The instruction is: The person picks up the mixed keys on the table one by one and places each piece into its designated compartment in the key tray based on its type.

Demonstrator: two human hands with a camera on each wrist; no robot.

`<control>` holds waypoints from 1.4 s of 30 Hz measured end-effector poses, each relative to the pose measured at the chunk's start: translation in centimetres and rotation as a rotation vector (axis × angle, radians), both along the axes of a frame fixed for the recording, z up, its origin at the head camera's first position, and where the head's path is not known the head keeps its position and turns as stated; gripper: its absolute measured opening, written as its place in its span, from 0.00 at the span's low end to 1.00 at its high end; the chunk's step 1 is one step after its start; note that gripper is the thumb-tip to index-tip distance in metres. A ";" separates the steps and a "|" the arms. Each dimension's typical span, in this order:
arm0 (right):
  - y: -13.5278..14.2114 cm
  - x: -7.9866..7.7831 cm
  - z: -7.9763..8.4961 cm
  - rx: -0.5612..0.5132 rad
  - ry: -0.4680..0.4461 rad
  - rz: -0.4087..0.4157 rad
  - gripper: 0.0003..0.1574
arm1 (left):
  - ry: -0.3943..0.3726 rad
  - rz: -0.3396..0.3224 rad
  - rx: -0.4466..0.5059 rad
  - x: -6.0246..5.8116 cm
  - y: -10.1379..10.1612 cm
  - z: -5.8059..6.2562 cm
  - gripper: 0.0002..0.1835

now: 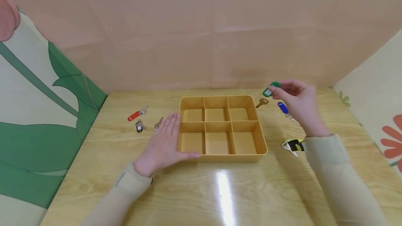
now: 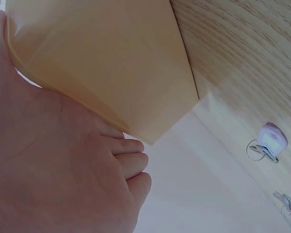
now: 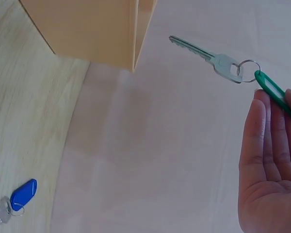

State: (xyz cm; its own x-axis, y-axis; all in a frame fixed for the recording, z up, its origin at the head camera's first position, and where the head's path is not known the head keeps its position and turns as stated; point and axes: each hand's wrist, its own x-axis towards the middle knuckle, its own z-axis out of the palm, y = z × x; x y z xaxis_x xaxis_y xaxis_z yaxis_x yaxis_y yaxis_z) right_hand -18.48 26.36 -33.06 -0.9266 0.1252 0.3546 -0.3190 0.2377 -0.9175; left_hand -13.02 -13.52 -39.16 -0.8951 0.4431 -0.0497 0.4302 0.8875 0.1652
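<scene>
My right hand pinches a green key tag between thumb and fingers, above the table at the box's back right corner. From the tag's ring hangs a key, its blade pointing towards the box in the right wrist view. A tan box with several compartments stands in the middle of the table. Against its left side and front left corner rests my left hand, fingers straight and thumb along the front rim. The left wrist view shows that palm beside the box wall.
Right of the box lie a key with a blue tag and a key with a black and yellow tag. On the left are a red-tagged key, a black-tagged key and a key with a pale lilac tag.
</scene>
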 end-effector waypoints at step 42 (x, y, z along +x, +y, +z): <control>0.6 -4.4 2.1 -0.191 -0.169 0.118 0.21 | 0.020 0.000 -0.003 -0.8 0.1 0.1 0.75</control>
State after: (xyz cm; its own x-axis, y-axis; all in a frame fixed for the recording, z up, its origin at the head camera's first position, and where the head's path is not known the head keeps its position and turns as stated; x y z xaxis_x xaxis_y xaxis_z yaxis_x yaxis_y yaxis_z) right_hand -22.89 26.96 -30.93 -0.9826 0.0631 0.1745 -0.1733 0.0252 -0.9846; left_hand -13.82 -13.44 -39.04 -0.8959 0.4429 -0.0334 0.4332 0.8880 0.1542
